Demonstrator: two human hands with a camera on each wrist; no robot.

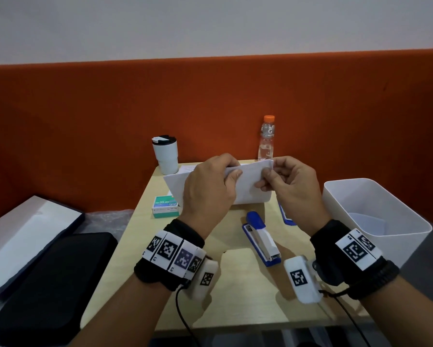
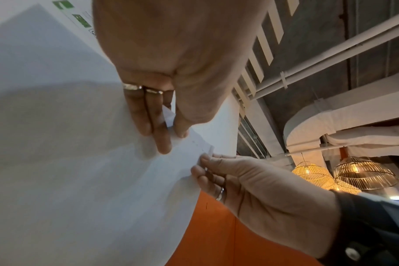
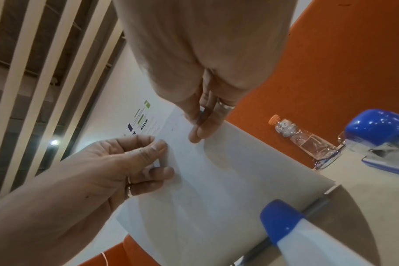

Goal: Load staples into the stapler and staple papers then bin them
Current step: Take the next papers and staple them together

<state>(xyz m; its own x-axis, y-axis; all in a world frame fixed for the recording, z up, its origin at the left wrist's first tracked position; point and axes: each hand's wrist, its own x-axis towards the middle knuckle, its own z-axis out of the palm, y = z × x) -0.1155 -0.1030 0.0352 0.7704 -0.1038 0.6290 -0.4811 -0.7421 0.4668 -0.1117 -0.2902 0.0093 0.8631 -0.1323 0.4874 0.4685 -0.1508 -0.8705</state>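
Observation:
Both my hands hold a stack of white papers [image 1: 248,189] upright above the wooden table [image 1: 145,246]. My left hand [image 1: 231,175] pinches the top edge between thumb and fingers [image 2: 158,136]. My right hand [image 1: 265,176] pinches the upper right corner, thumb in front and fingers [image 3: 197,133] behind. The left wrist view shows the sheets [image 2: 80,144] with the right hand [image 2: 202,163] at their corner. A blue and white stapler [image 1: 260,239] lies on the table below the hands, touched by neither. The green staple box [image 1: 164,206] sits to its left.
A white bin [image 1: 375,211] stands at the table's right side. At the back stand a white tumbler [image 1: 165,154] and a clear bottle [image 1: 266,139] against an orange partition. A black case [image 1: 55,279] and a flat box [image 1: 22,241] lie left of the table.

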